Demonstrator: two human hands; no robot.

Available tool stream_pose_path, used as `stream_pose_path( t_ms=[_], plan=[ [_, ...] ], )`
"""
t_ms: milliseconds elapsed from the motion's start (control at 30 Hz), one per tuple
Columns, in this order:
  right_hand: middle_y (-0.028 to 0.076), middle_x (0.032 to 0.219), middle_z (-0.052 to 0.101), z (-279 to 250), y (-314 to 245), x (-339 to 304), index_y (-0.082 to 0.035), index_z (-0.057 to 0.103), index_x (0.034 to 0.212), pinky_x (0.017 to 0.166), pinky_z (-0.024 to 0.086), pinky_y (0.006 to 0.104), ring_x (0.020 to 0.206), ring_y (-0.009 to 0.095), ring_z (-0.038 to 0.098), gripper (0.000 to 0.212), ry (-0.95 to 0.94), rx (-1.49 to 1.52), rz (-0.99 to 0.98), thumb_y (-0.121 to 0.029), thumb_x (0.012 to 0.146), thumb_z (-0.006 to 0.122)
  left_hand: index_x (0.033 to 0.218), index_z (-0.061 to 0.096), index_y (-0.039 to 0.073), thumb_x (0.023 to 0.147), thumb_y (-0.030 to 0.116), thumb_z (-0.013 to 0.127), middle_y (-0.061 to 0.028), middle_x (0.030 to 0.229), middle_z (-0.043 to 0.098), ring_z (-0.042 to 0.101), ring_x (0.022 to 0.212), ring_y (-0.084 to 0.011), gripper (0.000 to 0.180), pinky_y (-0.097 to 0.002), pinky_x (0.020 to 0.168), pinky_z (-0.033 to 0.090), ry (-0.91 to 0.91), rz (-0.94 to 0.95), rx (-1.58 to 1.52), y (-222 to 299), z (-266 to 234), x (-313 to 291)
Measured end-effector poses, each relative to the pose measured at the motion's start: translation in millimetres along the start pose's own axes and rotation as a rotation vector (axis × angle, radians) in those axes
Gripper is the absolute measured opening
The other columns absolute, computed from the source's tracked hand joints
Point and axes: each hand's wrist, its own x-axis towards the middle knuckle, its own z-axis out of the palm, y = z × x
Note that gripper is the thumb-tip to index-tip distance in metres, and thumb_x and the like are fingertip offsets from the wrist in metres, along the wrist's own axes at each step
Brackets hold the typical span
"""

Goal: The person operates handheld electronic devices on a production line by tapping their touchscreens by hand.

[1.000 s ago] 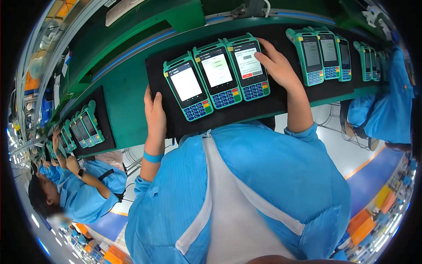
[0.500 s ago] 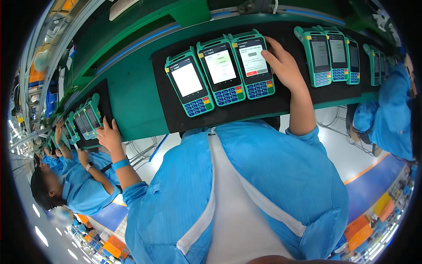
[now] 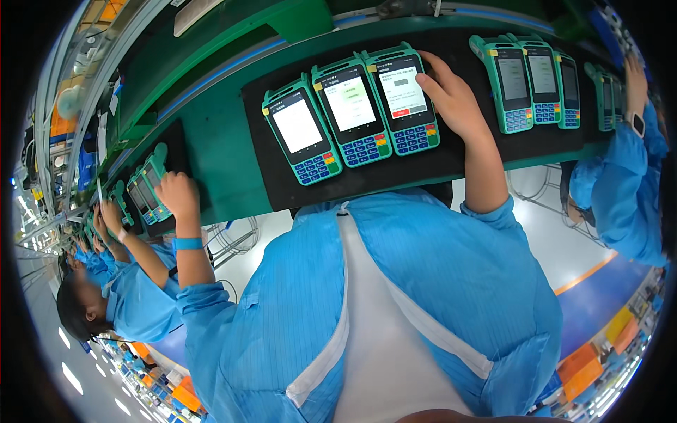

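Note:
Three green handheld card payment terminals stand side by side before me: a left one (image 3: 297, 130), a middle one (image 3: 350, 109) and a right one (image 3: 404, 92). Their screens are lit, with coloured keypads below. My right hand (image 3: 455, 99) grips the right terminal's far right edge, its thumb over the screen and its fingers along the side. Off to the left, my left hand (image 3: 178, 194) is curled at the edge of another green card payment terminal (image 3: 154, 176). Its fingertips are partly hidden, but it appears to grip that terminal.
The terminals rest on a black mat (image 3: 261, 166) over a green bench (image 3: 215, 151). Another group of terminals (image 3: 509, 84) stands to the right. A person in blue (image 3: 144, 307) works at the left; another person's sleeve (image 3: 624, 183) shows at the right. A green frame (image 3: 240, 46) runs behind the bench.
My left hand's fingers have gone from spread to curled at the left-hand terminal, which has shifted. My right hand stays on its terminal. The person at the right has raised an arm.

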Motion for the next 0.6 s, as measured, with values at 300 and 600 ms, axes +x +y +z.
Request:
stream_pose_path(
  t_ms=[300,600],
  plan=[
    [0.011,0.097,0.064,-1,-5,-1,-0.009,0.044,0.135,0.065,0.048,0.0261,0.082,0.017,0.062,0.051,-0.015,0.160,0.075,-0.034,0.090,0.051,0.058,0.061,0.007,0.063,0.013,0.061,-0.0083,0.069,0.054,0.055,0.076,-0.0256,0.008,-0.0400,0.068,0.037,0.086,0.228,-0.398,100,-100,-10],
    [0.004,0.077,0.059,1,-3,-2,-0.010,0.049,0.133,0.055,0.035,0.0220,0.061,0.008,0.047,0.049,0.033,0.158,0.095,-0.031,0.090,0.051,0.082,0.066,0.004,0.078,0.017,0.065,-0.0093,0.075,0.054,0.055,0.078,-0.0259,0.014,-0.0378,0.067,0.039,-0.054,0.201,-0.602,103,-130,-24]
  ],
)
